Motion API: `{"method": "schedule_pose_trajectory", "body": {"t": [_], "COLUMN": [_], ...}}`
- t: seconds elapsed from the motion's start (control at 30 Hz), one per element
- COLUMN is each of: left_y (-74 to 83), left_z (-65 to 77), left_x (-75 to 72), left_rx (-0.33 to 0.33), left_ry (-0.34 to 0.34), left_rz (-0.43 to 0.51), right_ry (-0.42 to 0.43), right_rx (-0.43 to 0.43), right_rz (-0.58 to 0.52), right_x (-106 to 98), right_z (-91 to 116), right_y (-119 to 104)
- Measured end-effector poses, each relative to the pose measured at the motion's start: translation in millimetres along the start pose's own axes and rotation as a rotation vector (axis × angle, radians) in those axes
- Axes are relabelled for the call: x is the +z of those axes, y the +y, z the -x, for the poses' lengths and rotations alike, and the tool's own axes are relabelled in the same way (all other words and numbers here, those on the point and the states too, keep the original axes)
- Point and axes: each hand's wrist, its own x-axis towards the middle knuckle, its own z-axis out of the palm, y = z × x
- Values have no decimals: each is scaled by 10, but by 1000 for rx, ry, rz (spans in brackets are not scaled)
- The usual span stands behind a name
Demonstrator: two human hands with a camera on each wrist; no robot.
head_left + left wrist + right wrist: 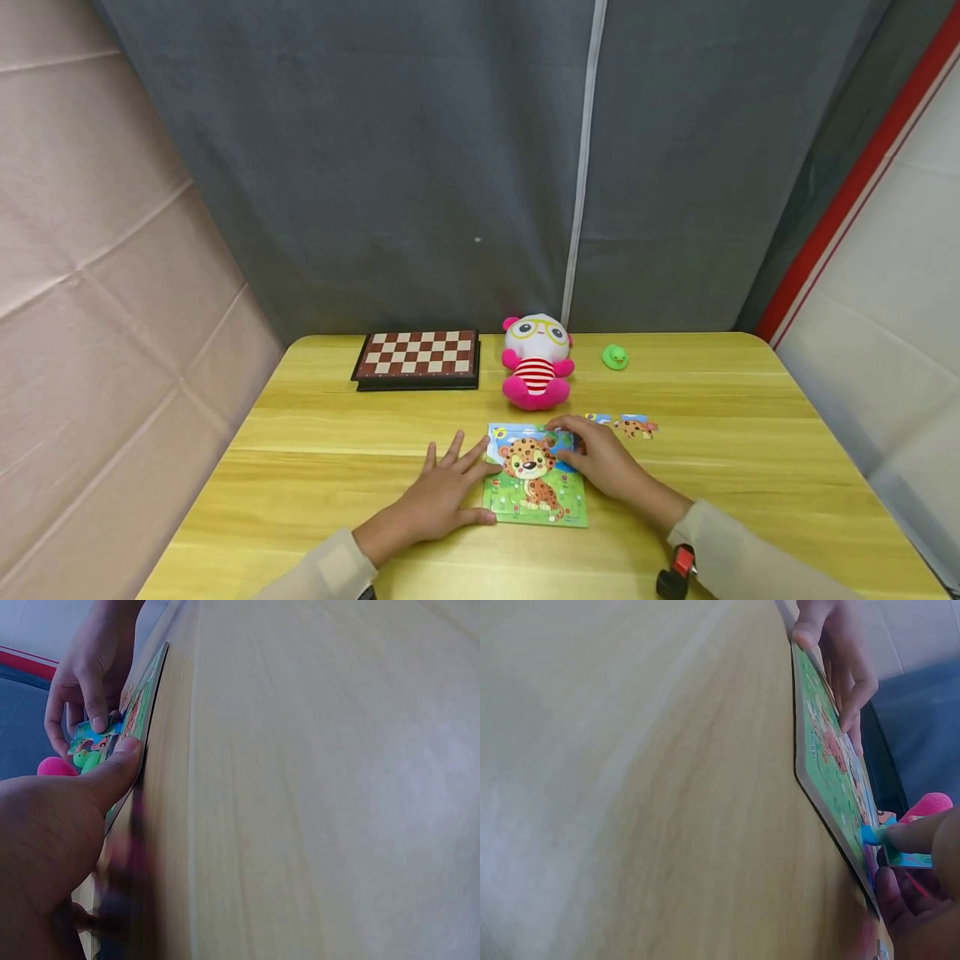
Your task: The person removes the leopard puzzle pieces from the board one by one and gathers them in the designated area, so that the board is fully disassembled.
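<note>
A square jigsaw puzzle (528,475) with a cartoon leopard on a green and blue ground lies flat on the table. My left hand (441,498) has its fingers spread, with thumb and fingertips at the puzzle's left edge. Over the upper right corner, my right hand (600,457) pinches a blue and green puzzle piece (911,859) between thumb and fingers. In the left wrist view that piece (88,736) tilts up from the board, partly covered by the right thumb. Just beyond the right hand, loose puzzle pieces (636,427) show part of a spotted leopard.
Behind the puzzle sits a pink and white plush panda (536,367) with yellow glasses. A brown and cream chessboard (417,354) lies at the back left. To the panda's right is a small green rubber duck (615,357). A grey curtain (420,183) hangs along the table's far edge.
</note>
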Motion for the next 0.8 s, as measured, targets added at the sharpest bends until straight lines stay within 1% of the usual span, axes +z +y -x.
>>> {"method": "schedule_pose_trajectory", "body": {"t": [0.27, 0.57, 0.8], "left_y": [-13, -12, -7], "left_z": [-3, -7, -3], "left_x": [16, 9, 7], "left_rx": [3, 2, 3], "left_ry": [3, 2, 3], "left_rz": [-6, -13, -10], "right_ry": [5, -2, 42], "right_rx": [-11, 15, 62], "right_rz": [-16, -28, -33], "right_x": [11, -5, -16], "right_z": [-2, 3, 27], "right_y": [1, -10, -4]}}
